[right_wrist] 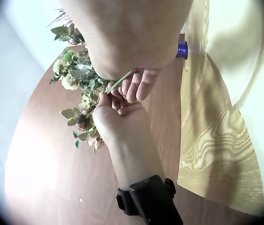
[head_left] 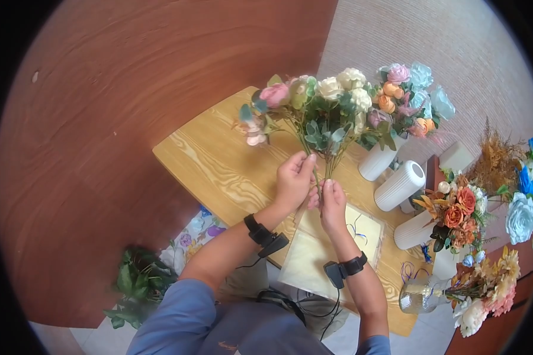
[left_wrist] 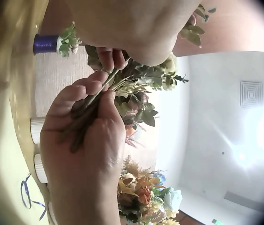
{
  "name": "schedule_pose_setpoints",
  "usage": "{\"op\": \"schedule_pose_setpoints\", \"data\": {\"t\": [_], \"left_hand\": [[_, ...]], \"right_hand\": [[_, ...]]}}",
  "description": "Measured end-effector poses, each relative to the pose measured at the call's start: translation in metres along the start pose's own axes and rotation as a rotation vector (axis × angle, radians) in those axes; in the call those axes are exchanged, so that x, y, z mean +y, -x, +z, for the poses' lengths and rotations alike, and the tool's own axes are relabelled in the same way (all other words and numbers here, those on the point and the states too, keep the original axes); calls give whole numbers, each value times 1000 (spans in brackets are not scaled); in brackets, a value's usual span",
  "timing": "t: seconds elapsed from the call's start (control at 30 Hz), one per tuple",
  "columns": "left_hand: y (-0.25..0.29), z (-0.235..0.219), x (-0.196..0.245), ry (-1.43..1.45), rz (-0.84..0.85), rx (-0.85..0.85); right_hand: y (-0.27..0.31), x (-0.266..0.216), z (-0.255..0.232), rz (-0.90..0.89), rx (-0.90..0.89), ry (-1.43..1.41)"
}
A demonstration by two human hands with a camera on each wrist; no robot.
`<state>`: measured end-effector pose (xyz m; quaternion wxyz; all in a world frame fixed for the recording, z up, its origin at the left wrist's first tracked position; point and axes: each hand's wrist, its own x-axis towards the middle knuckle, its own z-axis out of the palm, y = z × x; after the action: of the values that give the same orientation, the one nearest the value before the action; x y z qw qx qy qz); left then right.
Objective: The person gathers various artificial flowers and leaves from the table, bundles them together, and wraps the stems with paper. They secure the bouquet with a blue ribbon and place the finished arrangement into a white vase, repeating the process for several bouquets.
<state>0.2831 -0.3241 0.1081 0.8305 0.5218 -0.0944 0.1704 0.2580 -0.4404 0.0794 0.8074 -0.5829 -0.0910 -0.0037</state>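
Observation:
A bouquet of artificial flowers, with white roses point(head_left: 330, 88) and a pink bloom point(head_left: 274, 94) among green leaves, stands above the wooden table in the head view. The right hand point(head_left: 333, 207) grips its gathered stems low down; in the left wrist view the stems point(left_wrist: 86, 112) cross that palm. Close beside it, the left hand point(head_left: 295, 180) pinches a green stem point(right_wrist: 121, 81) between thumb and fingers on the bouquet's left side. The two hands nearly meet, and some left fingertips are hidden behind the stems. Each wrist wears a black strap with a camera.
A pale yellow sheet point(head_left: 314, 254) with a thin blue ribbon point(head_left: 359, 231) lies on the wooden table point(head_left: 219, 151). Along the right stand white ribbed vases point(head_left: 400, 184), orange flowers point(head_left: 459, 213) and a glass vase point(head_left: 416, 297). A purple spool point(left_wrist: 47, 44) stands beyond the hands.

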Motion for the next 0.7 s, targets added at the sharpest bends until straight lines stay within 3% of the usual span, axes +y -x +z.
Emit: {"op": "schedule_pose_setpoints", "data": {"t": [0.13, 0.2, 0.53, 0.6, 0.7], "left_hand": [[-1, -1, 6, -37, -169, -84], [-6, -1, -2, -179, 17, -78], [-7, 0, 0, -134, 72, 57], [-7, -7, 7, -312, -217, -139], [-8, -8, -2, -231, -185, -275]], "right_hand": [[3, -1, -1, 3, -72, 91], [5, -1, -1, 5, -91, 109], [4, -4, -2, 70, -75, -167], [4, -7, -1, 71, -58, -188], [4, -8, 0, 84, -65, -227]]}}
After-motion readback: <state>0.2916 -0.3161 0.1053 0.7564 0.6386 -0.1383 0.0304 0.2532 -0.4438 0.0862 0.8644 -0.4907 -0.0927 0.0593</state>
